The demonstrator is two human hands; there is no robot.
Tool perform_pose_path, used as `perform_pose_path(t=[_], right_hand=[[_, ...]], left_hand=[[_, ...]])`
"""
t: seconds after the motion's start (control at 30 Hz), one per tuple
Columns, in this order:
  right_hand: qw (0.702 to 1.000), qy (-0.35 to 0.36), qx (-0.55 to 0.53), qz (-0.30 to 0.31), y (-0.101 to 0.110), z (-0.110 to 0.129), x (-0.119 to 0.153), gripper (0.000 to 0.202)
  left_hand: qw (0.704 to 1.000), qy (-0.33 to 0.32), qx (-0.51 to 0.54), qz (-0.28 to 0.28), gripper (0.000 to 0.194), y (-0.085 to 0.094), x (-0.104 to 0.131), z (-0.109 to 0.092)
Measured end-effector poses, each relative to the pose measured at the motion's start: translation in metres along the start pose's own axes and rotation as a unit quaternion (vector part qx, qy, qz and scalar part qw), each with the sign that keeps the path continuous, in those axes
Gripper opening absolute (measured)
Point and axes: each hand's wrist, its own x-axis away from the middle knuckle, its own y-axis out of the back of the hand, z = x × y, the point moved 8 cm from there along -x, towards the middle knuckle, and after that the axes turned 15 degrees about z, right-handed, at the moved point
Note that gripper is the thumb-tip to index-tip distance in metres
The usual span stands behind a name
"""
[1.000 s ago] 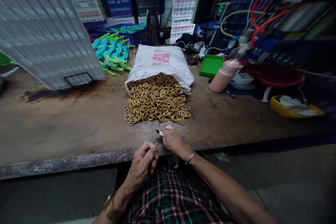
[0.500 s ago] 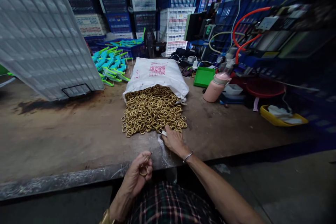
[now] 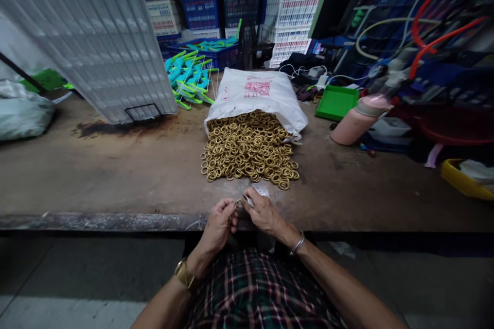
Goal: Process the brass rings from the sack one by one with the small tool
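Note:
Brass-coloured rings spill in a heap from the mouth of a white bag with red print. In front of the heap, near the table's front edge, my left hand pinches a ring at its fingertips. My right hand is closed just to the right, its fingertips close to the same ring. It holds a small tool with a pale part and a dark tip; most of the tool is hidden by the fingers.
A tall translucent ribbed panel stands at the left, with turquoise and green plastic pieces beside it. To the right are a green tray, a pink bottle and a yellow basket. Stacked crates fill the back.
My right hand has drawn back from the heap's front edge towards my left hand. My left hand has risen to meet it, a ring now between its fingertips. The view has tilted down and turned left.

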Motion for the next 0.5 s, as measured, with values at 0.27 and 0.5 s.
perform_pose_path(t=[0.27, 0.5], right_hand=[[0.984, -0.028, -0.173, 0.037, -0.011, -0.001, -0.008, 0.021], [0.987, -0.05, -0.148, 0.018, -0.013, -0.004, -0.01, 0.021]], left_hand=[[0.976, -0.065, -0.203, -0.047, 0.03, 0.006, 0.008, -0.021], [0.988, 0.012, -0.153, 0.022, 0.031, 0.0, 0.007, -0.006]])
